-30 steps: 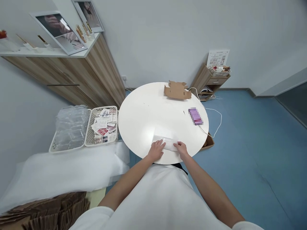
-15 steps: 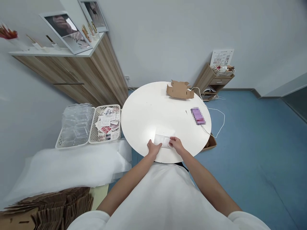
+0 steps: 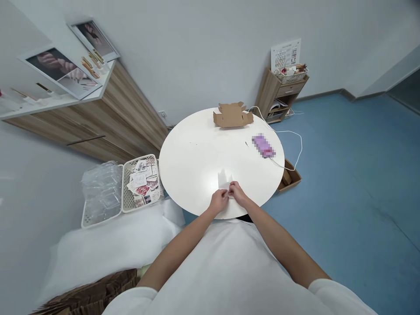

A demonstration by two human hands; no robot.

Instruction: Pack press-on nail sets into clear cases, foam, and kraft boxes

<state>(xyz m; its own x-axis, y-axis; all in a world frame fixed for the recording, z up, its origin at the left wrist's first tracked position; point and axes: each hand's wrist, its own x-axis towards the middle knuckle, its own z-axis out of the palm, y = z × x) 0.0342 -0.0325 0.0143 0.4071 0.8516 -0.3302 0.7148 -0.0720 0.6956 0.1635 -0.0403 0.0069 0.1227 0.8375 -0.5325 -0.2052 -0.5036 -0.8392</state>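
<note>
A small white sheet of foam wrap point(image 3: 224, 179) stands partly upright near the front of the white round table point(image 3: 190, 166), folded between my hands. My left hand point(image 3: 219, 200) is closed, its fingertips pinching the lower left of the wrap. From the other side my right hand point(image 3: 237, 193) grips the wrap's right edge with bent fingers. The two hands almost touch. Whether something lies inside the wrap is hidden.
An unfolded cardboard box point(image 3: 232, 116) sits at the table's far edge. A blurred purple item point(image 3: 264, 145) with a white cable lies to the right. Baskets of printed cards point(image 3: 141, 180) and clear plastic boxes point(image 3: 101, 188) stand left, above white sheeting point(image 3: 121, 240).
The wrap has gone from lying flat to being folded and raised. My left hand has moved right, closing on it beside my right hand. The view has turned somewhat.
</note>
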